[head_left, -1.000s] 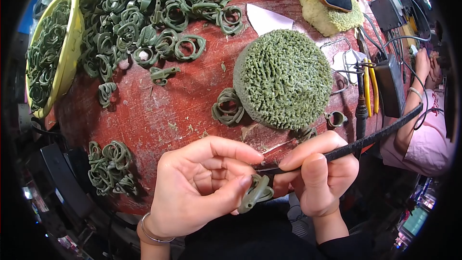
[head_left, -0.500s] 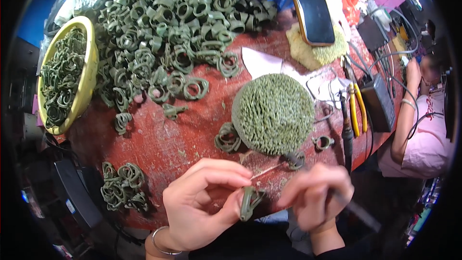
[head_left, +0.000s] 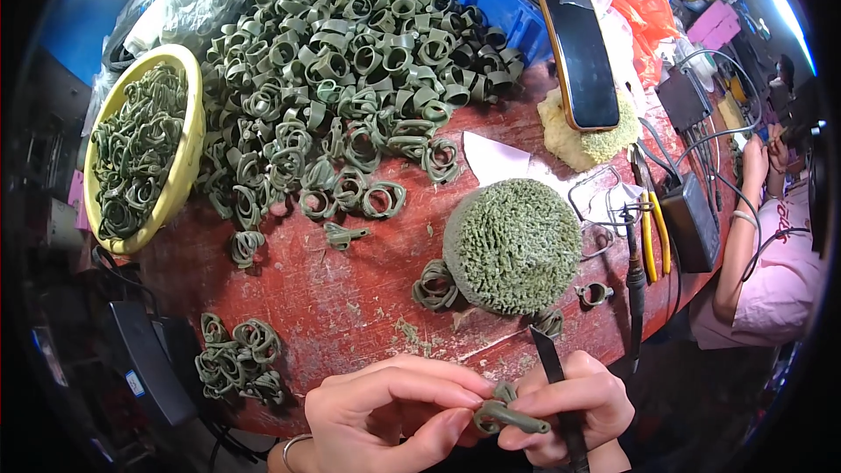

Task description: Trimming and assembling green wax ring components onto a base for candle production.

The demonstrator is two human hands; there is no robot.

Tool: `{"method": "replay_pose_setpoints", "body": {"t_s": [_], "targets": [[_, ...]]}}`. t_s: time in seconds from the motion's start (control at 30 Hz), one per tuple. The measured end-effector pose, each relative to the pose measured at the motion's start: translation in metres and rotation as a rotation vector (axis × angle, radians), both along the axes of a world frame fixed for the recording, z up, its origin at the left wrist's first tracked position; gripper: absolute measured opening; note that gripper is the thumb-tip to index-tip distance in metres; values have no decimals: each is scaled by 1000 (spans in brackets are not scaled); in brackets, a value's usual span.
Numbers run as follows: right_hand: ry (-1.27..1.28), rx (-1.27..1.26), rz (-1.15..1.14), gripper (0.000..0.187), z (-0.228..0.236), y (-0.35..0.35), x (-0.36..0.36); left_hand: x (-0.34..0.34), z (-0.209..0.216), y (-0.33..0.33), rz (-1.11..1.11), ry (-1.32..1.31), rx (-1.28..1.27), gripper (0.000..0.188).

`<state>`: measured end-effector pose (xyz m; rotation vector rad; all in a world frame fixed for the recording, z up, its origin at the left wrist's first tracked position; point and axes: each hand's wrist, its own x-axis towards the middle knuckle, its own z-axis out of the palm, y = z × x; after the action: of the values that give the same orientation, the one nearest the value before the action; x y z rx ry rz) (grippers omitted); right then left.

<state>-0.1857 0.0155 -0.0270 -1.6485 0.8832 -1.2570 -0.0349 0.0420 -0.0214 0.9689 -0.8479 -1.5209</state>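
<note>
Fingers (head_left: pixel 438 403) of our left hand (head_left: pixel 385 412) and right hand (head_left: pixel 569 403) are clamped on 1 green wax ring (head_left: pixel 504 416) at the lower centre of the frame, the right also gripping a dark-handled knife (head_left: pixel 556 385). We judge the ring light, soft and fragile, best held by its band, above the red counter (head_left: pixel 350 298).

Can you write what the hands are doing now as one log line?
left hand: pinching small green wax ring | right hand: ring, thin dark blade tool
</note>
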Motion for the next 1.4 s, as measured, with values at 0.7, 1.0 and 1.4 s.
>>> {"method": "replay_pose_setpoints", "body": {"t_s": [0.7, 1.0, 1.4], "targets": [[77, 22, -134, 27, -4, -4, 3, 0, 1, -8, 23, -131, -107, 19], [-16, 24, -262, 46, -8, 6, 6, 0, -7, -8, 82, -151, -68, 15], [29, -28, 122, 34, -23, 13, -10, 1, -6, -5, 121, 48, 5, 9]]}}
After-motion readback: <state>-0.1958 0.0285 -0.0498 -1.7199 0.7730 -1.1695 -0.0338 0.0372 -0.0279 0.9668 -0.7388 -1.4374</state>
